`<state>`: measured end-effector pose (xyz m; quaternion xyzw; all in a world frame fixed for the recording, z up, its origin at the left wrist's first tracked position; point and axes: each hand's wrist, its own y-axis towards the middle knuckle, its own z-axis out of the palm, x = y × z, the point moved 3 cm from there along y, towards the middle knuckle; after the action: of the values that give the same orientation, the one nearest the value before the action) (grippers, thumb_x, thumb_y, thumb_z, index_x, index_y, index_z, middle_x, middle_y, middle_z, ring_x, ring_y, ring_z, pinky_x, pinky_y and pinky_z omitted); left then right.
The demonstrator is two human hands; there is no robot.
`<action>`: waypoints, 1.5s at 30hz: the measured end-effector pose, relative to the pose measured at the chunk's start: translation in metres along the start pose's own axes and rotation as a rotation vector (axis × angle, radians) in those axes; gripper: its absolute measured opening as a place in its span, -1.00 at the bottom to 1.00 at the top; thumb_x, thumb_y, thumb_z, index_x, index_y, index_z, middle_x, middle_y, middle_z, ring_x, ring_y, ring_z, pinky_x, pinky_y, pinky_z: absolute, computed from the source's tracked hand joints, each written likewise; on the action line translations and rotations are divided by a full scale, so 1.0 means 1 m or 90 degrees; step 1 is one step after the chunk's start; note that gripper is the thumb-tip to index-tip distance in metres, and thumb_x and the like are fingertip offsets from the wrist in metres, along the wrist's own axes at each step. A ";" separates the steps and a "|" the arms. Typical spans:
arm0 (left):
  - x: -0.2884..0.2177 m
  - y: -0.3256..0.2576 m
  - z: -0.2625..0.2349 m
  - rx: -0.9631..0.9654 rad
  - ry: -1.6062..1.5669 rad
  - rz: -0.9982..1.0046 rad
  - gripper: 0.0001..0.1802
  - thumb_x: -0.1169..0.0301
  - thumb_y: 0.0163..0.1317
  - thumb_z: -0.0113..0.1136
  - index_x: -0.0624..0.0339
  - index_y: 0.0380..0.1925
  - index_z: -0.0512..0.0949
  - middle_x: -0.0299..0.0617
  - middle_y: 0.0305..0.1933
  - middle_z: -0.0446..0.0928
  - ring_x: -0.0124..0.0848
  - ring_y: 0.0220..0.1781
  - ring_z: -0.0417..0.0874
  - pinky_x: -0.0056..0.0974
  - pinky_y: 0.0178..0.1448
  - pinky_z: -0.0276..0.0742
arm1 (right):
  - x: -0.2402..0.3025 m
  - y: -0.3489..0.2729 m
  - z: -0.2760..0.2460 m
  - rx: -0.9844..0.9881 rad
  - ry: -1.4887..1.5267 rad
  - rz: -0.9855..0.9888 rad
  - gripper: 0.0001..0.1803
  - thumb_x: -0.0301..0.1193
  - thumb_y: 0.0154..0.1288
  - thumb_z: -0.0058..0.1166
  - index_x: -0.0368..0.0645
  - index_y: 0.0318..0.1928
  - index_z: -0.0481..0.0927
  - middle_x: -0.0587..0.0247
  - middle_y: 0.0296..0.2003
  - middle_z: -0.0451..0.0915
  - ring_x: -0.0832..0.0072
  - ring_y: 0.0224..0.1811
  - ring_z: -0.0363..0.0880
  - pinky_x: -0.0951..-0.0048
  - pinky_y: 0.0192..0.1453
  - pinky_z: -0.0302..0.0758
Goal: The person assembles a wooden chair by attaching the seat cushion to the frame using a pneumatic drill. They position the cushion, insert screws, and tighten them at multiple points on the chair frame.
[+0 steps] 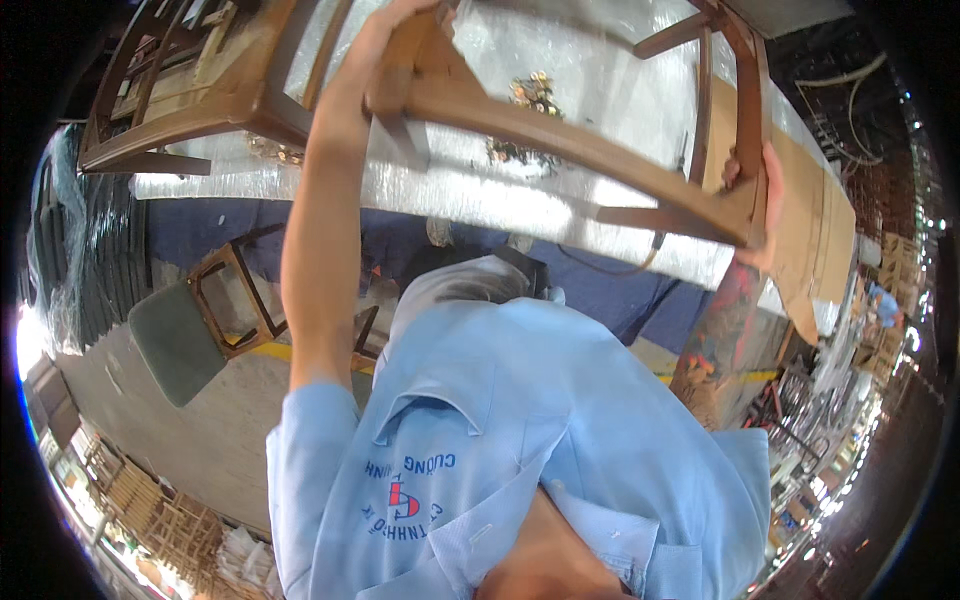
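A brown wooden chair frame (560, 135) is tilted over the wrapped worktable in front of me, and both my hands grip it. My left hand (415, 12) reaches the upper edge of the picture, closed on the frame's left corner post; part of that hand is cut off. Around the right-hand post is my right hand (766, 205), with fingertips showing on its inner side. Behind the frame's rail, a pile of small metal hardware pieces (535, 95) lies on the plastic-covered worktable (450, 185).
Another wooden frame (190, 120) stands at the left end of the table. Cardboard (815, 210) covers the right end. On the floor at left are a grey-green seat pad (178, 342) and a small wooden frame (237, 300). A dark cable (610, 268) hangs at the table's near edge.
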<state>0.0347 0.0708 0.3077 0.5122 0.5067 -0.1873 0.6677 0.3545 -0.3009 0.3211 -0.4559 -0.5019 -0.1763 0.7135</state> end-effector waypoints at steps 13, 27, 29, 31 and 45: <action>0.039 -0.080 -0.040 -0.383 0.739 -0.303 -0.68 0.12 0.21 0.22 0.15 -0.26 0.61 -0.12 -0.43 0.62 -0.32 -0.41 0.64 -0.27 -0.28 0.54 | -0.040 -0.038 -0.008 0.021 0.234 -0.051 -0.31 0.10 0.52 -0.23 -0.35 0.18 0.36 0.12 -0.29 0.49 0.45 -0.35 0.50 0.46 -0.42 0.52; 0.238 -0.117 0.182 -0.033 0.469 -0.605 -0.78 0.39 0.23 0.13 0.20 -0.16 0.59 0.09 -0.14 0.59 0.03 -0.12 0.63 0.03 0.01 0.54 | -0.149 0.020 -0.070 -0.217 0.033 -0.023 -0.62 -0.17 0.48 -0.01 -0.27 -0.01 0.54 0.19 -0.23 0.62 0.48 -0.29 0.57 0.44 -0.34 0.51; 0.276 -0.084 0.184 -0.149 0.551 -0.455 -0.71 0.40 0.21 0.16 0.20 -0.06 0.58 0.20 -0.06 0.55 0.08 -0.05 0.59 0.03 0.07 0.51 | -0.143 0.019 -0.085 -0.233 -0.003 -0.023 -0.66 -0.21 0.48 0.01 -0.27 -0.06 0.57 0.20 -0.25 0.63 0.50 -0.29 0.57 0.46 -0.33 0.51; 0.321 -0.078 0.180 -0.122 0.654 -0.440 -0.67 0.42 0.19 0.18 0.18 -0.02 0.58 0.23 -0.03 0.54 0.09 -0.02 0.59 0.03 0.10 0.49 | -0.118 0.020 -0.083 -0.265 0.016 -0.037 -0.78 -0.33 0.45 0.05 -0.24 -0.26 0.60 0.35 -0.42 0.57 0.61 -0.38 0.49 0.54 -0.36 0.40; 0.274 -0.066 0.142 -0.386 -0.236 -0.631 -0.77 0.48 0.39 0.12 0.39 -0.02 0.54 -0.09 -0.10 0.57 -0.38 -0.14 0.58 -0.31 -0.09 0.53 | -0.047 0.078 -0.111 -0.228 0.096 -0.150 -0.85 -0.34 0.38 0.13 -0.06 -0.35 0.50 0.53 -0.50 0.37 0.73 -0.51 0.28 0.62 -0.45 0.18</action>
<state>0.1667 -0.0061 0.0321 -0.0389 0.5911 -0.4091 0.6941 0.4514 -0.3616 0.2337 -0.4987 -0.4578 -0.3784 0.6313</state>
